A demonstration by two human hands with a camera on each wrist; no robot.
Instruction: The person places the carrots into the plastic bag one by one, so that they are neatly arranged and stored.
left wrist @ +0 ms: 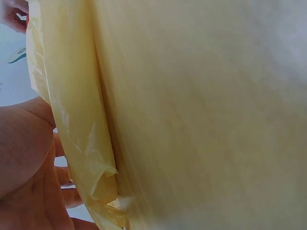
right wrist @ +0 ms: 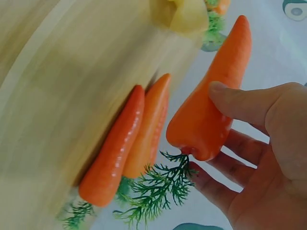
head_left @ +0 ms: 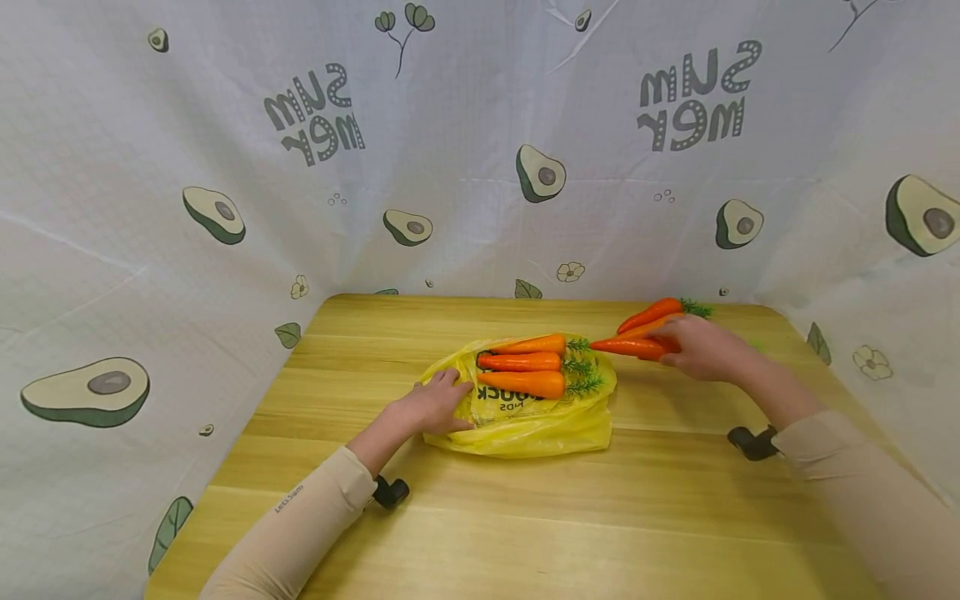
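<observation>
A yellow plastic bag (head_left: 540,439) lies flat on the wooden table with three toy carrots (head_left: 521,362) side by side on top, green tops to the right. My left hand (head_left: 438,402) rests on the bag's left edge, fingers loosely extended. In the left wrist view, its fingers touch the yellow plastic (left wrist: 79,110). Right of the bag, my right hand (head_left: 701,346) pinches an orange carrot (right wrist: 206,110) between thumb and fingers, its leafy top hanging down in the right wrist view. Beside it on the table lie a red carrot (right wrist: 112,148) and other carrots, partly overlapped.
The wooden table (head_left: 525,525) has a printed curtain (head_left: 472,167) hanging behind it and at its sides. Black camera mounts (head_left: 752,443) sit at both wrists, near the tabletop.
</observation>
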